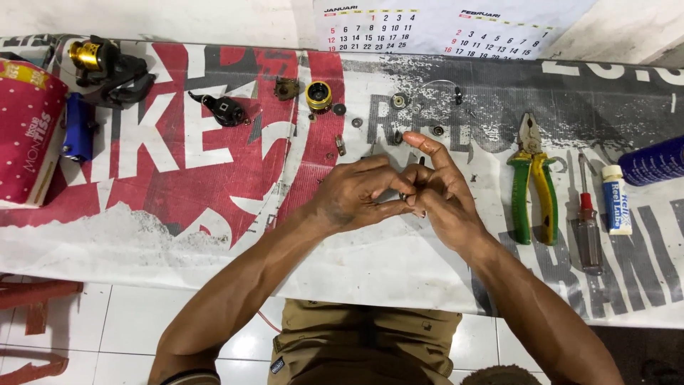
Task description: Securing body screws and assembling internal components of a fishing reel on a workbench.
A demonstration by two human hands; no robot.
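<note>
My left hand (354,191) and my right hand (440,189) meet over the middle of the table, fingertips pinched together around a small dark metal part (403,195) that is mostly hidden. My right index finger points up and away. Just beyond the hands lie several small loose parts: a gold and black spool (318,95), a brownish gear piece (286,88), bearings and washers (400,100), and a black handle arm (223,108).
A printed banner (178,185) covers the table. A black and gold reel body (107,68) sits far left beside a red container (25,128) and a blue tube (77,128). Green-yellow pliers (533,182), a screwdriver (588,224), a small white bottle (615,199) and a blue can (652,160) lie right.
</note>
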